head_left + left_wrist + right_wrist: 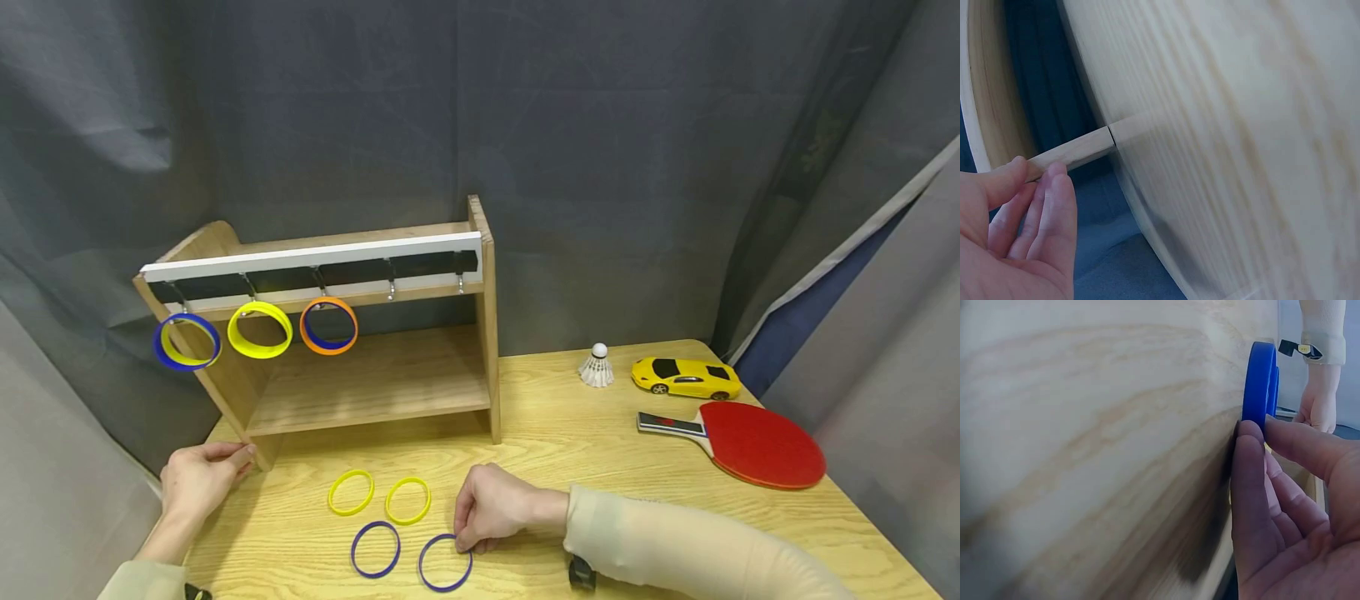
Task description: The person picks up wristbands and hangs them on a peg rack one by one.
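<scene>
My right hand (495,510) pinches the edge of a blue silicone wristband (424,575) near the table's front; in the right wrist view the blue wristband (1259,381) stands between thumb and index fingertip. With its thumb and fingers, my left hand (201,483) grips the lower front edge of the wooden shelf's left side panel (264,454); the left wrist view shows the wooden edge (1079,150) between them. Beside the pinched band lie another blue wristband (354,557) and two yellow wristbands, one left (331,500) and one right (388,508).
The wooden shelf (375,383) carries a hook rail (352,271). Three hooks hold a blue-and-yellow band (160,350), a yellow band (234,337) and an orange-and-blue band (306,332); two right hooks are bare. A shuttlecock (597,368), yellow toy car (686,378) and red table tennis paddle (761,446) sit right.
</scene>
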Motion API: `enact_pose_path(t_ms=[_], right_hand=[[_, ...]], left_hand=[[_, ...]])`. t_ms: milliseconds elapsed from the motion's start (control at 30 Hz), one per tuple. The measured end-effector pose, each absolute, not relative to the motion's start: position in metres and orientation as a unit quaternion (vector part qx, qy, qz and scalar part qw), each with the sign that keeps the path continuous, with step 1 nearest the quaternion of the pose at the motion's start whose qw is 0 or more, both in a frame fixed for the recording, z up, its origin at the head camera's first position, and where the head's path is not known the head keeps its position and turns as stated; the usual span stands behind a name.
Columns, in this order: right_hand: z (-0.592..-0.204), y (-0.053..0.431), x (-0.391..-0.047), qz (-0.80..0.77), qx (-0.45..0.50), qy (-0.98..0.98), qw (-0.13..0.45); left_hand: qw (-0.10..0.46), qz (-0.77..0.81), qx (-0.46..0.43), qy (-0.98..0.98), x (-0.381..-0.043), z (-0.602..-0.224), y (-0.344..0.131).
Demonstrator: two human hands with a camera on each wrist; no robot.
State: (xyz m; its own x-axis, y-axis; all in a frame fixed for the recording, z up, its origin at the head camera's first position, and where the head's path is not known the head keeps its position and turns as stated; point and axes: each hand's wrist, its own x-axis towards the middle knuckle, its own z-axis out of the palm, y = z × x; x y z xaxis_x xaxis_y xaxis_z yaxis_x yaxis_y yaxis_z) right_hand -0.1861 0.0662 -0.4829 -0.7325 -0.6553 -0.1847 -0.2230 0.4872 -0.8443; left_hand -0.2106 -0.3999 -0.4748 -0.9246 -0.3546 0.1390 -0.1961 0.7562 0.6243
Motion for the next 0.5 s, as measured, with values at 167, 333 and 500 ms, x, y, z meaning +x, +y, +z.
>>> enact_pose_path(t_ms=[167,333,500], right_hand=[[-0.4830,0.0658,-0.1838,-0.436,-0.262,0.825,0.246],[-0.4825,0.0651,-0.1827,-0.432,-0.262,0.829,0.241],[-0.4822,0.0642,-0.1812,-0.429,-0.266,0.832,0.229]], left_hand=[[0.123,-0.316,0.150,-0.928,-0.2106,-0.4748,-0.3998],[0.123,-0.318,0.153,-0.928,-0.2106,-0.4747,-0.3997],[0.121,-0.322,0.156,-0.926,-0.2107,-0.4751,-0.3996]])
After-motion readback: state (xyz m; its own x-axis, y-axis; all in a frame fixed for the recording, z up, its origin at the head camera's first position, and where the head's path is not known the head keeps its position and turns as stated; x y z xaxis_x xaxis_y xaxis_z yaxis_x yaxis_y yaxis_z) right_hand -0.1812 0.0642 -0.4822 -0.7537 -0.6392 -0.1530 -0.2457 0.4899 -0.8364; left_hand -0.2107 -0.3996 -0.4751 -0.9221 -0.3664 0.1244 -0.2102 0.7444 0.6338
